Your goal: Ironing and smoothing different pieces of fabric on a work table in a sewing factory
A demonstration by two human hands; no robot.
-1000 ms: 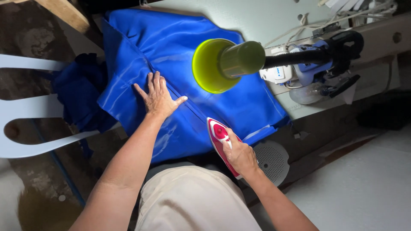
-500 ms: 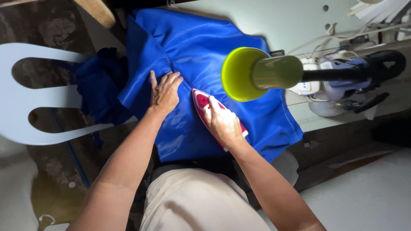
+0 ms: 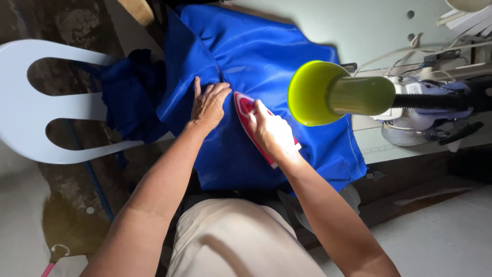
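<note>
1. In the head view, we see a bright blue cloth (image 3: pixel 266 61) spread over a pale green table (image 3: pixel 369 25). Its surface has a slight sheen, and a stitched hem runs along its near right edge. Part of it hangs over the near edge of the table toward our lap.
2. Our left hand (image 3: pixel 209 105) lies flat on the cloth, palm down, fingers stretched forward and close together, holding nothing.
3. Our right hand (image 3: pixel 270 132) is closed around the handle of a red and white iron (image 3: pixel 245 106), which rests on the cloth just beside the left hand; its pointed tip faces away from us.
4. A yellow-green lamp shade (image 3: pixel 313 93) hangs over the right part of the cloth, joined to a dark arm.
5. Left of the table stands a white plastic chair (image 3: pixel 20 102), with a darker blue fabric (image 3: pixel 128 97) heaped between it and the table.
6. A white sewing machine (image 3: pixel 425 102) sits at the right, partly behind the lamp.
</note>
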